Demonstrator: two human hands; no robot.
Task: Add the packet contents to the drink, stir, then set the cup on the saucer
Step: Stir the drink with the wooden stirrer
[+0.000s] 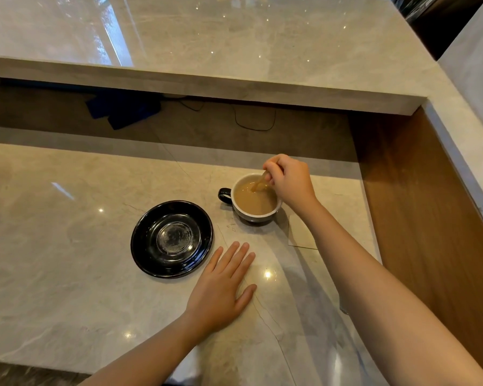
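A dark cup (236, 208) with a pale inside stands on the marble counter, its handle pointing left, full of light brown drink (253, 200). My right hand (289, 181) hovers over the cup's right rim, shut on a thin wooden stirrer (258, 181) whose lower end dips into the drink. The black saucer (148, 243) lies bare to the cup's lower left, apart from it. My left hand (223, 285) rests flat on the counter, fingers spread, just right of the saucer. A pale packet (299, 232) lies flat right of the cup, partly under my right forearm.
The counter's front edge runs along the bottom left. A raised marble ledge (207, 84) spans the back, with a dark recess below holding a blue cloth (123, 108) and a black cable (254, 121). A wood panel (418, 204) walls the right side.
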